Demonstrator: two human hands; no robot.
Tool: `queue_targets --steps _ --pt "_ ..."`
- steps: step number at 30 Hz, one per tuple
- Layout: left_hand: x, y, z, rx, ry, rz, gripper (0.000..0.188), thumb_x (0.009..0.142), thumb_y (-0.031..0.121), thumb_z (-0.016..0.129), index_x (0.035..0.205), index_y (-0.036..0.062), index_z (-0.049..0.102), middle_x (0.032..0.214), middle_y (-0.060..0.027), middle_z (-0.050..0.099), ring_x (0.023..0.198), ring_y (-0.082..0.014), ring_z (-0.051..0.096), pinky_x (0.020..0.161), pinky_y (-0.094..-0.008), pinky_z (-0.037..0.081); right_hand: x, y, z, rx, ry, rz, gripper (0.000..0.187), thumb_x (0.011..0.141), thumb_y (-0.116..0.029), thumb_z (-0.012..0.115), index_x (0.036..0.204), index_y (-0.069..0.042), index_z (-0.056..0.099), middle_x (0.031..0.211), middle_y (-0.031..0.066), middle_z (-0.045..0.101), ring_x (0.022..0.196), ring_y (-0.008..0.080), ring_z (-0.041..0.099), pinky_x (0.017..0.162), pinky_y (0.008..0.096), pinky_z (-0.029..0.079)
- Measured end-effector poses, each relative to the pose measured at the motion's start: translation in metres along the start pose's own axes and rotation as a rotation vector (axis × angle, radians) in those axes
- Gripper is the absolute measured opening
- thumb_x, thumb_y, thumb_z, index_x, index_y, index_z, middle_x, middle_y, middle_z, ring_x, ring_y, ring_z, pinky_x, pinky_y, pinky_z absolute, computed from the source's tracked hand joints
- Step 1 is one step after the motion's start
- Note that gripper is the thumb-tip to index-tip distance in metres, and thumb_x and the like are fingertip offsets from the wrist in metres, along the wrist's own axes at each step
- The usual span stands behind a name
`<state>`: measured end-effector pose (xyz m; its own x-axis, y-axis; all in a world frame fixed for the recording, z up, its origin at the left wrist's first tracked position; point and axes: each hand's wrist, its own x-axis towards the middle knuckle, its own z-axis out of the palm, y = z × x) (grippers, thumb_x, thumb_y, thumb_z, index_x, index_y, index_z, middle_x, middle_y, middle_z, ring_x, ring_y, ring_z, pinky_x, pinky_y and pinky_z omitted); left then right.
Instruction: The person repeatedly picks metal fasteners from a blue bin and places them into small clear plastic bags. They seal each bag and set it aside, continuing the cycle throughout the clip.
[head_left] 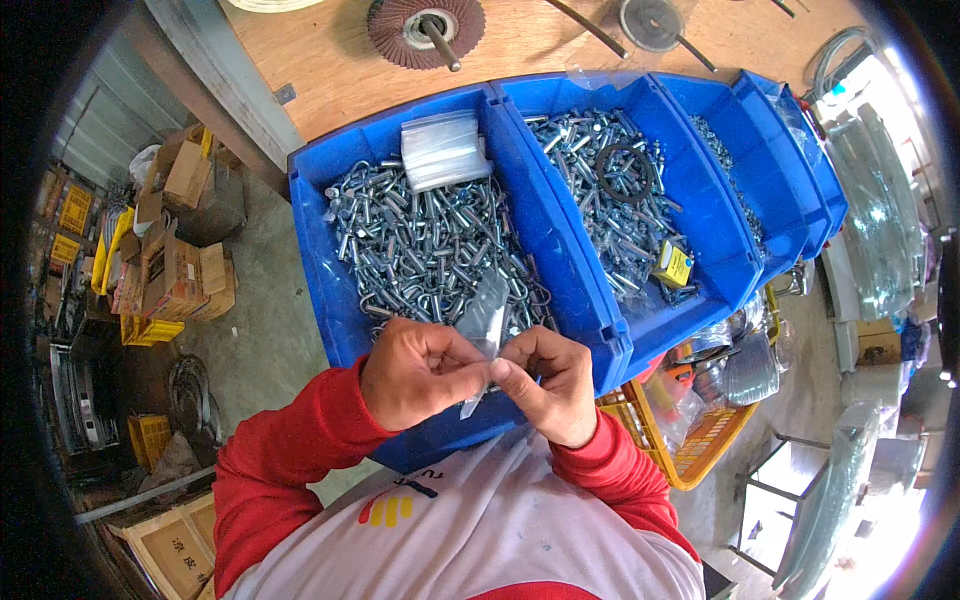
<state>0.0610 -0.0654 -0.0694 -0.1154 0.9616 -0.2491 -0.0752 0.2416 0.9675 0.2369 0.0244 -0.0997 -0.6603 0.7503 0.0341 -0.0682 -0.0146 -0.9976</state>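
A small clear plastic bag (486, 312) is pinched between my two hands, over the front edge of the leftmost blue bin (312, 262). My left hand (424, 374) grips its edge between thumb and forefinger. Facing it, my right hand (549, 384) pinches the same bag, the fingertips nearly touching those of the left. Shiny metal pins and bent hooks (420, 240) fill the bin behind my hands. A stack of flat clear bags (443, 151) lies on top of them at the back. Whether the held bag contains anything, I cannot tell.
More blue bins stand to the right; the second has bolts (600, 200), a black ring (624, 173) and a yellow box (673, 265). A flap disc (427, 32) rests on the wooden board (330, 60) behind. Below right is a yellow crate (700, 455); cardboard boxes (170, 275) stand left.
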Motion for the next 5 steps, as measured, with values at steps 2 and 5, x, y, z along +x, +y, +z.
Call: queue_targets --steps 2,5 --pt "-0.0010 0.0007 0.0010 0.078 0.005 0.016 0.011 0.090 0.008 0.075 0.084 -0.0013 0.073 0.069 -0.0020 0.070 0.063 -0.0042 0.063 0.054 -0.0214 0.050 -0.0021 -0.0015 0.0000 -0.021 -0.013 0.018 0.024 0.090 -0.019 0.079 0.081 0.000 0.067 0.066 0.0001 0.061 0.061 0.0044 0.051 0.053 0.0237 0.041" --pt "-0.0012 0.0025 0.0010 0.183 0.012 0.049 0.012 0.089 0.009 0.077 0.083 -0.0008 0.073 0.070 -0.0035 0.071 0.064 -0.0052 0.065 0.056 -0.0216 0.051 -0.0019 -0.0027 -0.0016 -0.155 -0.035 0.001 0.023 0.090 -0.020 0.079 0.084 -0.001 0.068 0.067 0.0008 0.062 0.062 0.0045 0.052 0.054 0.0226 0.042"
